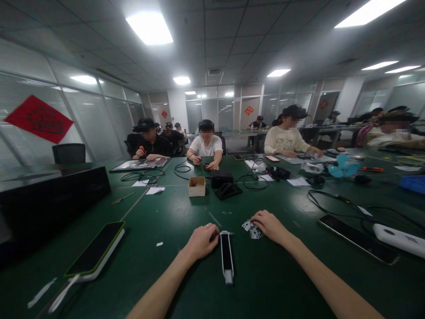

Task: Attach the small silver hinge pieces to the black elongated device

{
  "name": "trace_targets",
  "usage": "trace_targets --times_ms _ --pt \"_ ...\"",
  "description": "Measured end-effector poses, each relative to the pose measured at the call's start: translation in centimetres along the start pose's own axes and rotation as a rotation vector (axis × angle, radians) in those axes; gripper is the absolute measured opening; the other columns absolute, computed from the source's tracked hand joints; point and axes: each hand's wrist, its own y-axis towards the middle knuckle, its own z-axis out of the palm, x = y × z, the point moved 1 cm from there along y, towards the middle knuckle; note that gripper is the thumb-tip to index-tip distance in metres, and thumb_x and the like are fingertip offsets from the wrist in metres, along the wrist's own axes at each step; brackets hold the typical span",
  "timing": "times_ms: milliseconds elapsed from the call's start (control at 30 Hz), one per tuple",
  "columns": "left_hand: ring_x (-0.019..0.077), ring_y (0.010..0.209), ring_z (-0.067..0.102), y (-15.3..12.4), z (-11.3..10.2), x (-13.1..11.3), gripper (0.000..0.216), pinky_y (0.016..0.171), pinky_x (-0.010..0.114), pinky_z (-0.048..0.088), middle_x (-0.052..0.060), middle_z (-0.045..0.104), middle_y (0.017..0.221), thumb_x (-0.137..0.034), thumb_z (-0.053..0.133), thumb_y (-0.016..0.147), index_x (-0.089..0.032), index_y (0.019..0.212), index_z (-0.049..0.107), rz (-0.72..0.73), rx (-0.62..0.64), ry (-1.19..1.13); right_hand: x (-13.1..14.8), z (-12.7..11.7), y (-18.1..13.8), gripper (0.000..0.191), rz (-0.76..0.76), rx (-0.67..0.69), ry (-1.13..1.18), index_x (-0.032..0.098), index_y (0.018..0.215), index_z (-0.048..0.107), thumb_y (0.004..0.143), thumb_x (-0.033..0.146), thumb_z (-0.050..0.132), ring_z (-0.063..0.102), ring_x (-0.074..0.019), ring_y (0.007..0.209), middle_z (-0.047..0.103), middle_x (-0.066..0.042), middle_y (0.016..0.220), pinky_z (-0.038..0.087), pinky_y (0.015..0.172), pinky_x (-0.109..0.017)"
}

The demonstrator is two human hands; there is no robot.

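Green table [166,208], near centre: left hand [201,241] loosely curled, empty, beside slim black-and-white device [226,254]; right hand [270,226] touching small metal bracket [251,229], pinch unclear; apparently pick-up stage, needing a fine fingertip grasp.

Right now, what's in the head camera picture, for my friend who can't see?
Two bare hands rest on a green table: the left hand beside a slim black-and-white device, the right hand touching a small metal part. People sit across it.
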Motion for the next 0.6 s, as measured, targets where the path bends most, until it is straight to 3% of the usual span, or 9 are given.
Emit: trace_targets --times_ms 200,367,600 --pt "0.0144 0.074 0.056 0.07 0.08 -0.04 0.009 0.068 0.025 0.043 0.0 0.059 0.086 -0.02 0.046 0.087 -0.02 0.091 0.054 0.003 -0.006 0.02 0.16 -0.23 0.19 0.027 0.101 0.087 -0.059 0.019 0.102 0.065 0.09 0.031 0.043 0.053 -0.0203 0.098 0.062 -0.008 0.104 0.041 0.086 -0.033" --pt "0.0143 0.075 0.056 -0.01 -0.23 -0.21 0.009 0.068 0.024 0.043 0.0 0.059 0.087 -0.022 0.046 0.088 -0.02 0.092 0.054 -0.004 0.006 0.002 0.28 -0.44 0.14 0.025 0.162 0.097 -0.099 0.019 0.096 0.065 0.09 0.029 0.043 0.055 -0.0209 0.092 0.063 -0.009 0.098 0.042 0.078 -0.031" --pt "0.014 0.075 0.055 -0.04 -0.2 -0.13 0.01 0.069 0.025 0.043 0.0 0.058 0.087 -0.023 0.046 0.089 -0.02 0.092 0.054 -0.014 0.018 -0.003 0.4 -0.51 0.0 0.026 0.159 0.09 -0.096 0.017 0.096 0.066 0.09 0.027 0.042 0.057 -0.0208 0.09 0.063 -0.009 0.096 0.042 0.077 -0.03"
